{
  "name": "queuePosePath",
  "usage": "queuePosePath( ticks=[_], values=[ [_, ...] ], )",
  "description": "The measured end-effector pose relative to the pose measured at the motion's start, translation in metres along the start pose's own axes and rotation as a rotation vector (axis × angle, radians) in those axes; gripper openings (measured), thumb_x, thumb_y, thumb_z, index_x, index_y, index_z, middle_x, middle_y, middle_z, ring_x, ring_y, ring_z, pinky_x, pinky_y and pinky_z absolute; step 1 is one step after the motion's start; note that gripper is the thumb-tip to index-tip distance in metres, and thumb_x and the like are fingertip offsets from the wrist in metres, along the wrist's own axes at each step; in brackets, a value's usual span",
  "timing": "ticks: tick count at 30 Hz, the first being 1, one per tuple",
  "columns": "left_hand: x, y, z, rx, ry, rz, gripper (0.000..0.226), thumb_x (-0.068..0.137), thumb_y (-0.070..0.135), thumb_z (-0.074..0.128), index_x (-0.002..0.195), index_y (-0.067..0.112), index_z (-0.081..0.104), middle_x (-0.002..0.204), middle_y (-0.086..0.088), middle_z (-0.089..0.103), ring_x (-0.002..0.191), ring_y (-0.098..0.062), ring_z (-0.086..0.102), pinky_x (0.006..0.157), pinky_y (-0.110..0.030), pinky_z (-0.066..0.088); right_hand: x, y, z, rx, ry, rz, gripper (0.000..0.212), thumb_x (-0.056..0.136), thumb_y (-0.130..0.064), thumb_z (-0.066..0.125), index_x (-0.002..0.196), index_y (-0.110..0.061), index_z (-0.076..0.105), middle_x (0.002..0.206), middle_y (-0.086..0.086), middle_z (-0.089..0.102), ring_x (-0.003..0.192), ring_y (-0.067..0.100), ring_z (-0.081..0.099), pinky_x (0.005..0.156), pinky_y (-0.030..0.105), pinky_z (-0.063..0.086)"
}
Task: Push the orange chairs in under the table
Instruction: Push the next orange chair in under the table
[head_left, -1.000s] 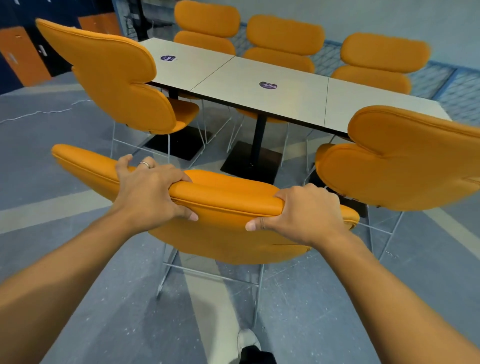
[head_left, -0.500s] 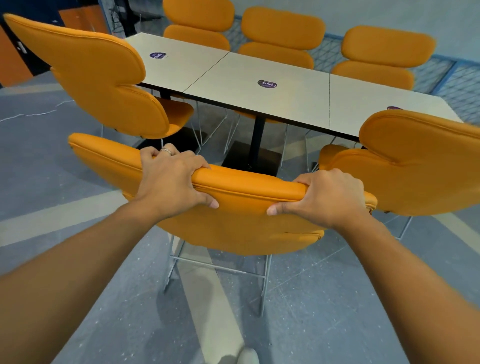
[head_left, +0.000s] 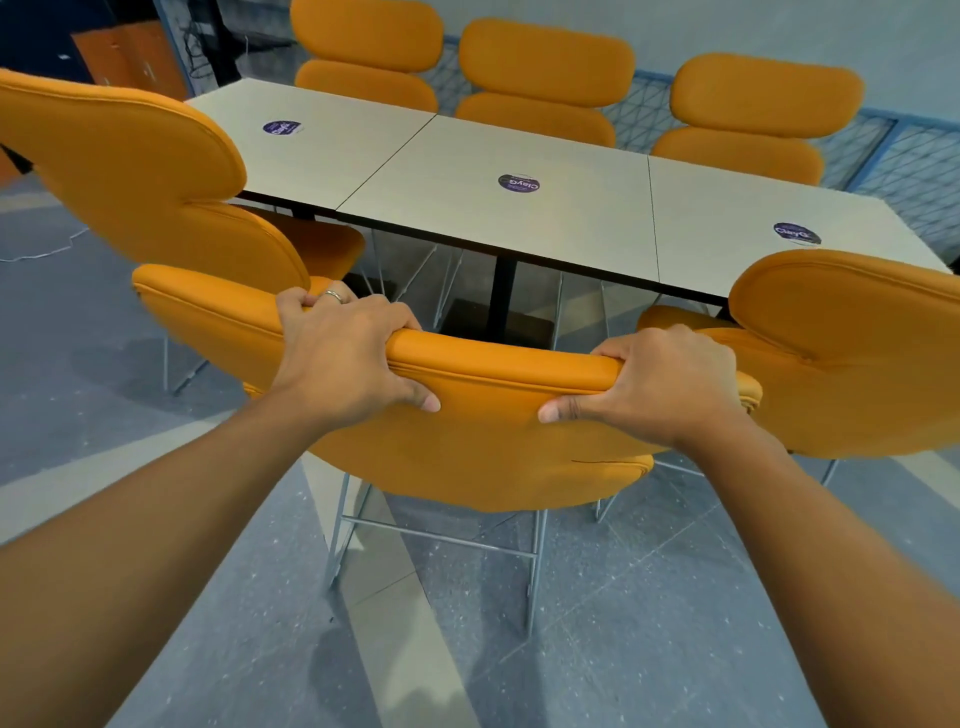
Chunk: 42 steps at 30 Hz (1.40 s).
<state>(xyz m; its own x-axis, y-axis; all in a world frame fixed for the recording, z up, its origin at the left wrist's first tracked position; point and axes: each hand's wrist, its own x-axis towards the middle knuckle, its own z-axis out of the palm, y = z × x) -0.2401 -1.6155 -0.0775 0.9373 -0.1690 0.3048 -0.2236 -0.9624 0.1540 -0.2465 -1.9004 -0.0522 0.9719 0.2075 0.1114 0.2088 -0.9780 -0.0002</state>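
Note:
Directly before me stands an orange chair (head_left: 488, 441) on thin metal legs, its back towards me, a short way from the near edge of the long grey table (head_left: 519, 218). My left hand (head_left: 343, 358) grips the top rim of its backrest at the left, fingers curled over the far side. My right hand (head_left: 660, 387) grips the same rim at the right, thumb on the near face. A second orange chair (head_left: 140, 182) stands to the left and a third orange chair (head_left: 852, 358) to the right, both on the near side.
Three more orange chairs (head_left: 545, 78) line the table's far side, in front of a blue mesh railing (head_left: 904, 156). A black pedestal leg (head_left: 504, 296) holds the table up. Round purple stickers (head_left: 518, 183) lie on the tabletop. Grey floor with pale stripes (head_left: 395, 597) runs underfoot.
The chair in my hands has travelled forward towards the table, and I have stepped in with it. Both hands keep the same grip on the backrest.

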Motion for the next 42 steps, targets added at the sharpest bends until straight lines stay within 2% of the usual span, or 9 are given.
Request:
queuePosePath(
  ticks=[5, 10, 15, 18, 23, 27, 30, 35, 42],
  values=[
    [0.053, -0.014, 0.011, 0.006, -0.034, -0.028, 0.063, 0.057, 0.079, 0.066, 0.105, 0.039, 0.06, 0.105, 0.013, 0.061, 0.113, -0.021, 0.043, 0.095, -0.046, 0.022, 0.05, 0.009, 0.008, 0.005, 0.027, -0.002, 0.104, 0.04, -0.108, 0.02, 0.091, -0.033, 0.071, 0.067, -0.011, 0.06, 0.066, 0.009, 0.055, 0.059, 0.027, 0.049],
    [0.096, -0.024, 0.026, -0.002, -0.034, -0.036, 0.064, 0.056, 0.077, 0.069, 0.106, 0.038, 0.061, 0.104, 0.013, 0.061, 0.112, -0.02, 0.042, 0.096, -0.045, 0.021, 0.092, 0.015, 0.015, -0.033, -0.01, -0.001, 0.1, 0.044, -0.106, 0.026, 0.1, -0.037, 0.069, 0.07, -0.012, 0.057, 0.072, 0.013, 0.056, 0.055, 0.024, 0.038],
    [0.145, -0.033, 0.038, -0.02, -0.035, -0.048, 0.063, 0.053, 0.074, 0.073, 0.104, 0.039, 0.062, 0.096, 0.014, 0.058, 0.109, -0.02, 0.041, 0.096, -0.045, 0.02, 0.143, 0.027, 0.022, -0.031, -0.011, 0.006, 0.092, 0.047, -0.107, 0.031, 0.091, -0.035, 0.067, 0.07, -0.011, 0.055, 0.076, 0.016, 0.057, 0.059, 0.027, 0.041],
    [0.171, -0.04, 0.046, -0.033, -0.029, -0.053, 0.063, 0.052, 0.074, 0.074, 0.103, 0.038, 0.062, 0.095, 0.015, 0.058, 0.108, -0.019, 0.041, 0.096, -0.045, 0.02, 0.17, 0.033, 0.025, -0.024, -0.019, -0.002, 0.094, 0.047, -0.107, 0.032, 0.096, -0.035, 0.067, 0.07, -0.012, 0.052, 0.081, 0.017, 0.059, 0.063, 0.029, 0.047],
    [0.204, -0.052, 0.052, -0.045, -0.041, -0.047, 0.063, 0.051, 0.074, 0.074, 0.102, 0.04, 0.061, 0.093, 0.015, 0.057, 0.107, -0.019, 0.041, 0.096, -0.045, 0.021, 0.205, 0.036, 0.027, 0.001, -0.003, -0.017, 0.084, 0.046, -0.107, 0.032, 0.078, -0.033, 0.056, 0.064, -0.012, 0.051, 0.072, 0.014, 0.057, 0.06, 0.027, 0.044],
    [0.229, -0.068, 0.055, -0.062, -0.038, -0.041, 0.064, 0.051, 0.074, 0.074, 0.103, 0.039, 0.061, 0.092, 0.017, 0.053, 0.108, -0.019, 0.041, 0.096, -0.044, 0.02, 0.231, 0.033, 0.026, -0.007, 0.011, 0.003, 0.088, 0.046, -0.106, 0.034, 0.083, -0.032, 0.065, 0.065, -0.011, 0.056, 0.072, 0.014, 0.057, 0.062, 0.029, 0.043],
    [0.243, -0.075, 0.059, -0.052, -0.042, -0.018, 0.066, 0.05, 0.078, 0.07, 0.103, 0.04, 0.062, 0.094, 0.018, 0.055, 0.108, -0.019, 0.042, 0.097, -0.045, 0.021, 0.246, 0.031, 0.028, -0.019, 0.003, 0.028, 0.098, 0.043, -0.108, 0.028, 0.09, -0.033, 0.07, 0.068, -0.012, 0.059, 0.071, 0.013, 0.056, 0.064, 0.029, 0.045],
    [0.266, -0.087, 0.061, -0.074, -0.062, -0.007, 0.067, 0.049, 0.078, 0.07, 0.104, 0.04, 0.063, 0.098, 0.017, 0.059, 0.109, -0.019, 0.042, 0.098, -0.046, 0.02, 0.268, 0.027, 0.028, 0.01, -0.012, 0.058, 0.089, 0.044, -0.106, 0.034, 0.077, -0.03, 0.067, 0.063, -0.01, 0.058, 0.065, 0.009, 0.052, 0.06, 0.026, 0.038],
    [0.289, -0.1, 0.071, -0.07, -0.061, 0.008, 0.069, 0.05, 0.079, 0.069, 0.106, 0.039, 0.063, 0.099, 0.014, 0.061, 0.109, -0.021, 0.043, 0.097, -0.046, 0.021, 0.291, 0.026, 0.037, -0.009, 0.0, 0.069, 0.099, 0.04, -0.108, 0.025, 0.084, -0.031, 0.07, 0.064, -0.011, 0.058, 0.067, 0.01, 0.053, 0.063, 0.028, 0.043]
  ],
)
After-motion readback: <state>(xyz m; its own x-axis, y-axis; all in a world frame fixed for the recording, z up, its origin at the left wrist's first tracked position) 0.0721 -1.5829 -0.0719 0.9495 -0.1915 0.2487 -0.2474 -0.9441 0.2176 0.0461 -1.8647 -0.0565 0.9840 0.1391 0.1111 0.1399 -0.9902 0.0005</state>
